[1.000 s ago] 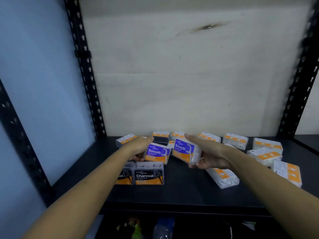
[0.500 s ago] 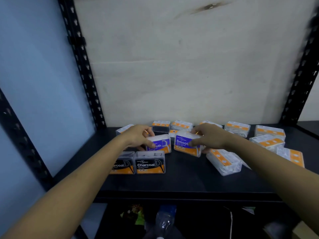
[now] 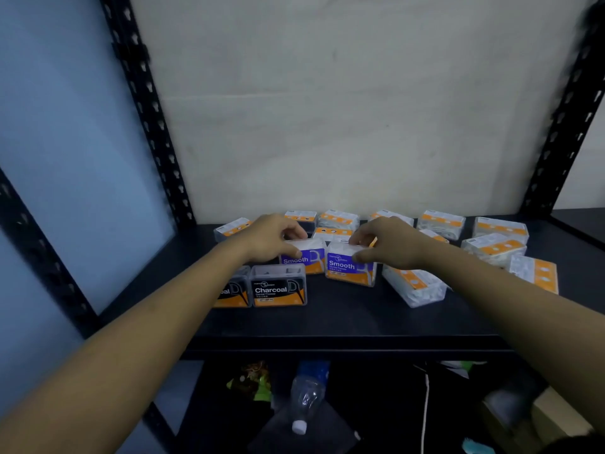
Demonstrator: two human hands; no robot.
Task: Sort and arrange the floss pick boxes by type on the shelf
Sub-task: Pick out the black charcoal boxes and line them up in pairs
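**Dark shelf with floss pick boxes, two hands setting purple ones side by side**

Dark metal shelf against a pale wall, seen from above. Near its middle stand two purple "Smooth" boxes, upright and close together. The left hand grips the left Smooth box from above, fingers curled over its top. The right hand pinches the right Smooth box at its top edge, thumb in front. Both forearms reach in from below, palms down. Just in front of the left hand stand two black Charcoal boxes, touching side by side. More white and orange boxes lie scattered behind and to the right. Below the shelf a plastic bottle lies among clutter.
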